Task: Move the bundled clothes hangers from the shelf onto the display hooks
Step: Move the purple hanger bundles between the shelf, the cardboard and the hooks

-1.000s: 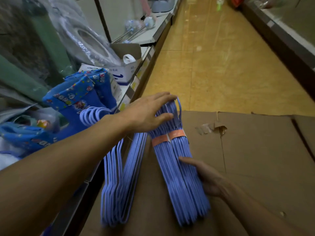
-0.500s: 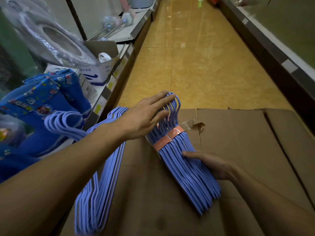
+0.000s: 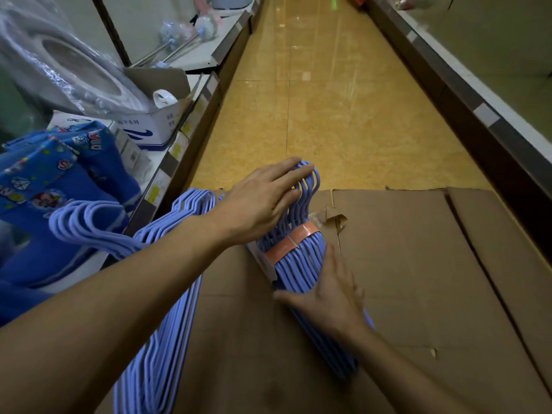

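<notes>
A bundle of light blue clothes hangers point(image 3: 298, 264) bound with orange tape lies on a flattened cardboard box point(image 3: 418, 264). My left hand point(image 3: 263, 201) rests flat on the bundle's hook ends, fingers straight. My right hand point(image 3: 331, 297) lies over the bundle's middle, fingers spread, thumb at its left side. A second bundle of the same hangers point(image 3: 167, 309) lies to the left, along the cardboard's edge. More hanger hooks point(image 3: 86, 225) stick out at the left by the shelf. No display hooks are in view.
The left shelf point(image 3: 191, 121) holds blue printed fabric point(image 3: 53, 180), a white box with a blue swoosh point(image 3: 149, 127) and a plastic-wrapped round item point(image 3: 65, 64). A yellow tiled aisle point(image 3: 322, 100) runs ahead. A dark shelf base point(image 3: 478, 138) lines the right side.
My right hand has slid up from the bundle's right side onto its middle, near the orange tape. My left hand stays on the hook ends. The view has shifted slightly.
</notes>
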`<action>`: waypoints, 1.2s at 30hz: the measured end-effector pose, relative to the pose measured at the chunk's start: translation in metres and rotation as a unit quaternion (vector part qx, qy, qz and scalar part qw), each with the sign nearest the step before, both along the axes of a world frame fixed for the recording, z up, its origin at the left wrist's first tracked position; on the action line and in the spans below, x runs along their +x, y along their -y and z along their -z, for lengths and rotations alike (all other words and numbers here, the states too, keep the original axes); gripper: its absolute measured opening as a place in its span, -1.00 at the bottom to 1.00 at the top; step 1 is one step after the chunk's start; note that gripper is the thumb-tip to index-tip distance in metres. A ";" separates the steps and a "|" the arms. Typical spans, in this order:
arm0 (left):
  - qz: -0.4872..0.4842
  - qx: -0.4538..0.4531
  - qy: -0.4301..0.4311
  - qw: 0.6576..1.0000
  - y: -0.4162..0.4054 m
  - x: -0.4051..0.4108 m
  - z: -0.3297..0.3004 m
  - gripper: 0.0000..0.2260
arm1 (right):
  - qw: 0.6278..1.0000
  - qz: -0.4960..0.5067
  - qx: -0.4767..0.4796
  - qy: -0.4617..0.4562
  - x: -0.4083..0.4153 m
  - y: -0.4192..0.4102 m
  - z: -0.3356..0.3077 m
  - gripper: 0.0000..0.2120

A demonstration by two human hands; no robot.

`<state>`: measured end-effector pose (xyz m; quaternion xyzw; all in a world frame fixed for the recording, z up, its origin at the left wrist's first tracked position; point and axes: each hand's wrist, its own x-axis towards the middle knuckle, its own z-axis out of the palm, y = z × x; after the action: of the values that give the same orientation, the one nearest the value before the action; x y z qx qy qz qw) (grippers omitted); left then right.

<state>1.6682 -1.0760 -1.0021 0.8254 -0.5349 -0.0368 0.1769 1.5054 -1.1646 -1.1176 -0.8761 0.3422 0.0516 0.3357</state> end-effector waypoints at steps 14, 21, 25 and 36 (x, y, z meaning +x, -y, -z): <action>-0.010 -0.014 -0.087 0.996 0.001 0.001 -0.005 -0.59 | 0.978 0.064 -0.191 -0.053 0.013 -0.040 0.015 0.03; -0.135 -0.166 -0.358 0.909 -0.027 -0.011 -0.021 -0.57 | 0.980 0.025 -0.192 -0.047 0.006 -0.022 0.004 -0.12; -0.260 -0.273 -0.357 0.855 -0.052 -0.016 -0.001 -0.63 | 0.982 0.004 -0.182 -0.043 -0.006 -0.001 -0.005 -0.17; -0.402 -0.244 -0.566 0.677 -0.068 -0.032 0.055 -0.57 | 0.974 0.024 0.085 0.208 -0.042 0.037 -0.035 -0.23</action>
<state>1.6359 -1.0078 -1.0567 0.7102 0.0610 -0.2900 0.6386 1.4638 -1.2018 -1.0826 -0.8274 0.2800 -0.1112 0.4739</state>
